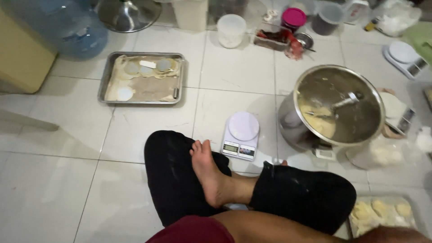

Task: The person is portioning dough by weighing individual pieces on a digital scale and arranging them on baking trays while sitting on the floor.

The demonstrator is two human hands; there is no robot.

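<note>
While neither hand shows (grip untellable), white floor tiles (54, 189) bear a kitchen scale (241, 135) and baking tray (106, 76).

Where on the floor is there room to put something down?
Bare tiles lie left of the crossed legs, below the metal tray. A smaller free patch sits between that tray and the big steel pot, above the white scale. Along the top, tubs and jars crowd; right of the pot too.

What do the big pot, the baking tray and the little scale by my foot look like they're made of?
Big pot: shiny metal, likely stainless steel, judging by its reflections. Baking tray: duller grey metal, perhaps aluminium. Little scale: smooth white body, probably plastic.
</note>
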